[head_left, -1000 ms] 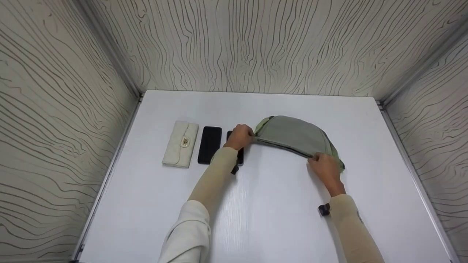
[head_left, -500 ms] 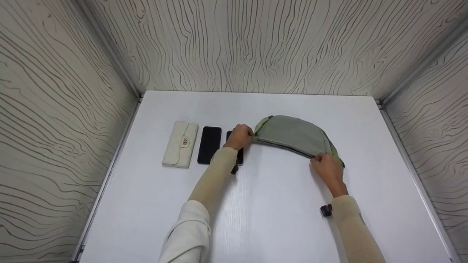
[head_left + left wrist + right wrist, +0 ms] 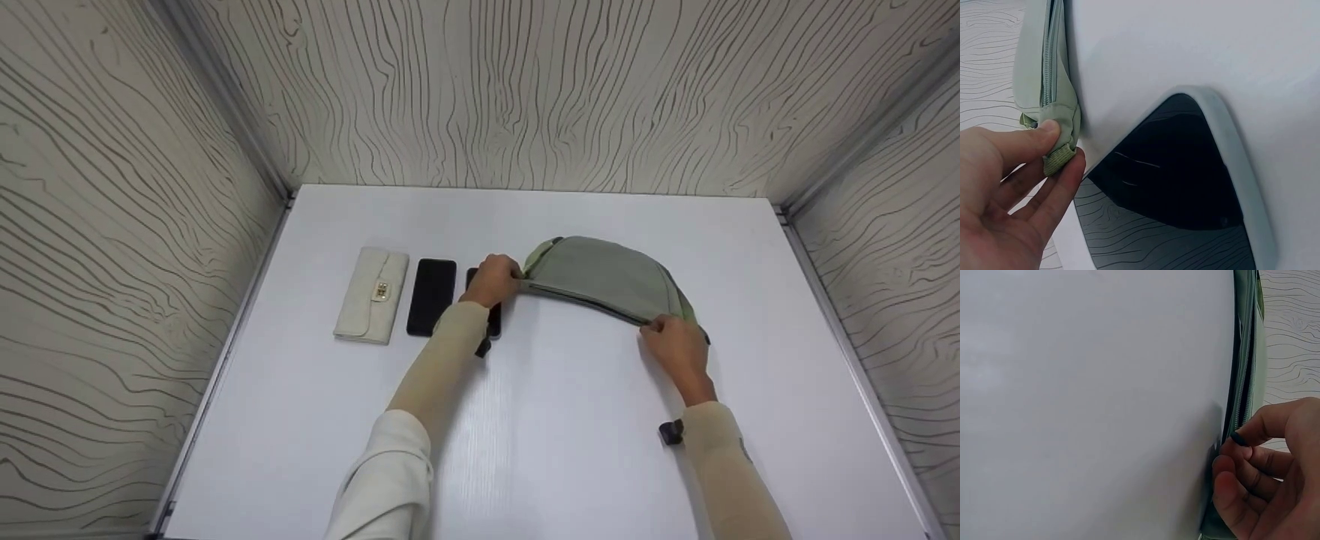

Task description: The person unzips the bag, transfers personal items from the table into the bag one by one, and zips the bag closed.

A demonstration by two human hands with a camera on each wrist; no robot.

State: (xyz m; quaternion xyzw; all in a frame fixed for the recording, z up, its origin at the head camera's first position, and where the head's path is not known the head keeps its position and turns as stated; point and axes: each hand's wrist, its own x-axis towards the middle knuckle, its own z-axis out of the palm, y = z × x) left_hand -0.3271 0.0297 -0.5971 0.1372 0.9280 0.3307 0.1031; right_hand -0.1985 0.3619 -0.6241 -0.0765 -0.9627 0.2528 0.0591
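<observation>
A grey-green waist bag (image 3: 600, 274) lies on the white table with its zipped edge towards me. My left hand (image 3: 495, 281) pinches the bag's left end near the webbing strap stub (image 3: 1060, 159), thumb on one side and fingers on the other. At the right part of the zipped edge, my right hand (image 3: 673, 345) pinches a dark zipper pull (image 3: 1237, 439) between thumb and fingers. Behind the pull, the zipper (image 3: 1247, 371) is parted along a dark gap. Under my left hand and wrist lies a phone (image 3: 1174, 163) in a pale case, partly covered in the head view.
Left of that phone lies a second black phone (image 3: 432, 296). Further left is a cream quilted wallet (image 3: 371, 296) with a gold clasp. The white table (image 3: 570, 435) is bounded by wood-patterned panels (image 3: 480, 90) at the back and sides.
My right hand has slid slightly to the right along the bag's zipped edge with the zipper pull. The left hand stays at the bag's left end.
</observation>
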